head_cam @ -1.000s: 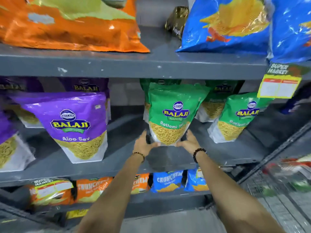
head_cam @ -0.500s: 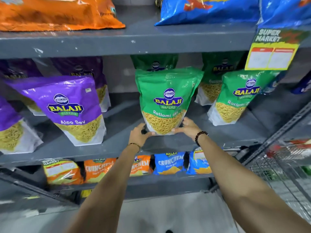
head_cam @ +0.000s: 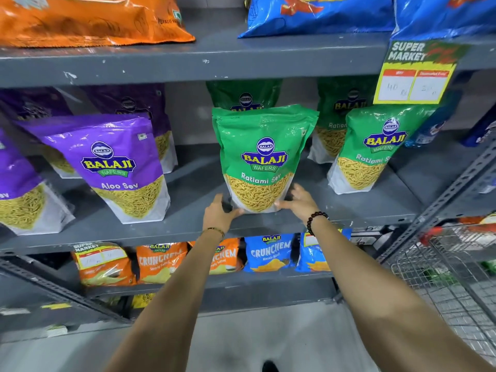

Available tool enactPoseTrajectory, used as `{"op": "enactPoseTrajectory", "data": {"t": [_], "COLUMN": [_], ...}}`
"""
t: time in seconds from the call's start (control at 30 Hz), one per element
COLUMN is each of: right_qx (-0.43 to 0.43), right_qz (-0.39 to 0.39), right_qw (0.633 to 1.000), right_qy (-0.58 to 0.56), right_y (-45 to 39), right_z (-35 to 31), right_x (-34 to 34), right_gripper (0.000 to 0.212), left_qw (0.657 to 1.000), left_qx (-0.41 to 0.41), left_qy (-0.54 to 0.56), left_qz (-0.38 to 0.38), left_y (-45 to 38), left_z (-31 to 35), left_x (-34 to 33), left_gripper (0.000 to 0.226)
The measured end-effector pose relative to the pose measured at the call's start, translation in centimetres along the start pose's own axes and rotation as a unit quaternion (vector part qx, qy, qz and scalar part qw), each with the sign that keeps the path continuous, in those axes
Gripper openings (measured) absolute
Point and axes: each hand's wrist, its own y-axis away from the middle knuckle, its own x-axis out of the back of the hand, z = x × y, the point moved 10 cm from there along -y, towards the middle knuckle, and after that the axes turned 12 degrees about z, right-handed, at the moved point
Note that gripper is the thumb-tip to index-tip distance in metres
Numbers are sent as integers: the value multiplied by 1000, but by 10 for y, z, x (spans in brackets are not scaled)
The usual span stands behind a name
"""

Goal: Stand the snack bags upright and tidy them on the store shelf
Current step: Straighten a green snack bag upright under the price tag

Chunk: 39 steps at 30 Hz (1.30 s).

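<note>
Ratlami Sev bag (head_cam: 261,157), the green pouch at the middle of the grey shelf (head_cam: 188,232), stands upright near the front edge with its label facing out. The left hand (head_cam: 218,214) cups its lower left corner and the right hand (head_cam: 300,201) presses the lower right corner, fingers spread and flat against the base rather than curled around it. Holding it low on both sides looks meant to square the gusseted bottom on the shelf so the pouch balances by itself. A second green bag (head_cam: 245,96) stands directly behind it, so the front pouch is being lined up as the face of that row. To the right another Ratlami bag (head_cam: 375,149) leans slightly, and to the left the purple Aloo Sev bag (head_cam: 118,167) tilts too; both probably need the same straightening. A yellow price tag (head_cam: 414,76) hangs from the shelf above.
</note>
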Motion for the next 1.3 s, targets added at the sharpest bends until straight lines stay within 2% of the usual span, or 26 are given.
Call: {"op": "enactPoseTrajectory", "data": {"t": [0.07, 0.2, 0.3, 0.47, 0.57, 0.67, 0.8, 0.9, 0.97, 1.13, 1.3], "right_qx": [-4, -7, -10, -30, -47, -60, -56, -38, -32, -14, -2], "right_qz": [51, 162, 245, 283, 274, 239, 137, 60, 31, 22, -3], "right_qw": [999, 986, 967, 957, 958, 968, 989, 997, 998, 999, 1000], "right_qy": [-15, -41, -63, -65, -67, -47, 30, 37, 40, 38, 19], "right_y": [7, 25, 37, 32, 12, -17, -58, -81, -89, -95, -90], "right_z": [2, 18, 29, 39, 44, 44, 35, 26, 23, 23, 33], "right_x": [17, 63, 104, 171, 204, 229, 245, 243, 241, 244, 245], "right_gripper": [85, 76, 78, 81, 83, 88, 98, 92, 84, 80, 76], "left_qw": [998, 997, 999, 991, 986, 988, 994, 995, 995, 998, 999], "left_qx": [25, -2, -36, -108, -127, -109, -60, -18, 1, -18, -18], "left_qy": [9, 21, 11, -15, -22, -23, 5, 35, 42, 9, 12], "left_qz": [51, 74, 30, -76, -102, -104, -95, -93, -88, -60, -40], "left_y": [11, 44, 63, 79, 77, 65, 43, 32, 28, 32, 42], "left_z": [-7, -3, 14, 65, 97, 124, 153, 161, 163, 173, 170], "left_x": [9, -2, -33, -109, -151, -185, -219, -236, -242, -242, -237], "left_gripper": [58, 37, 39, 54, 60, 67, 84, 90, 87, 56, 47]}}
